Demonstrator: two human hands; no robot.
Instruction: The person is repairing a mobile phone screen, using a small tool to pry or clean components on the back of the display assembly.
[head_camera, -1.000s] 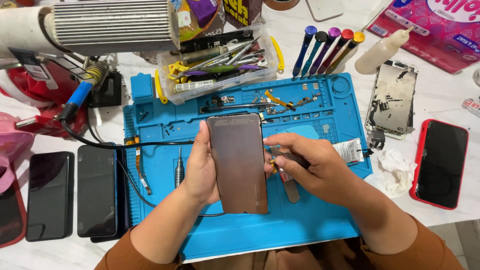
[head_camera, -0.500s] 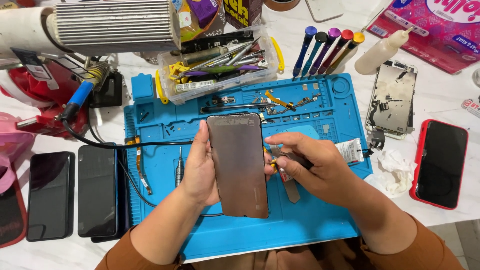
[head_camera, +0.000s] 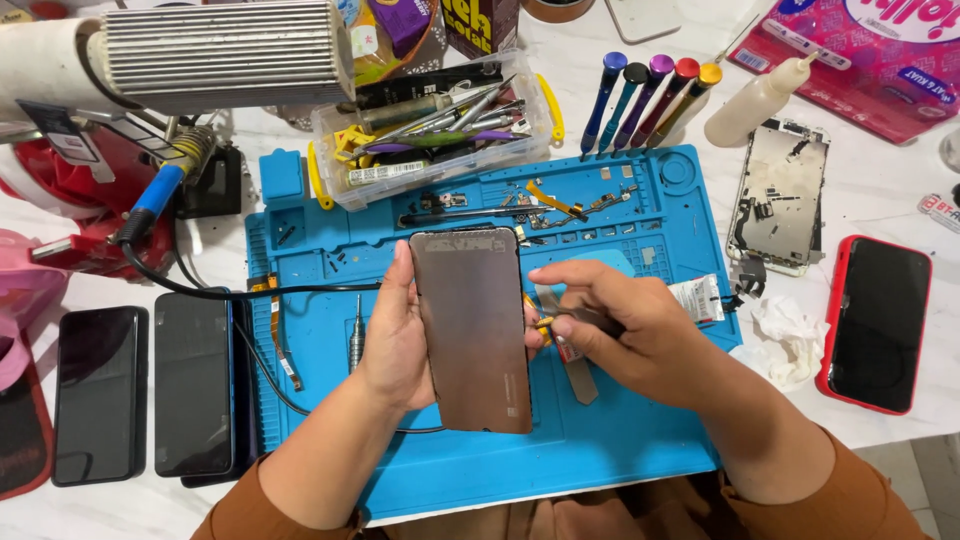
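Note:
My left hand (head_camera: 392, 340) grips the left edge of a dark phone screen panel (head_camera: 472, 330), holding it upright over the blue work mat (head_camera: 620, 450). Against the panel's right edge my right hand (head_camera: 625, 335) pinches a small dark tool with a yellow tip (head_camera: 562, 322). A flat metal spudger (head_camera: 578, 375) lies on the mat under my right hand. What lies behind the panel is hidden.
A clear tool box (head_camera: 440, 135) and a row of coloured screwdrivers (head_camera: 650, 95) stand at the mat's far side. Two dark phones (head_camera: 145, 395) lie left, a red-cased phone (head_camera: 878, 322) and an opened phone frame (head_camera: 780, 195) right. A soldering iron (head_camera: 160, 190) and its cable cross the left.
My right hand has shifted slightly along the panel's right edge. The panel and my left hand stay where they were.

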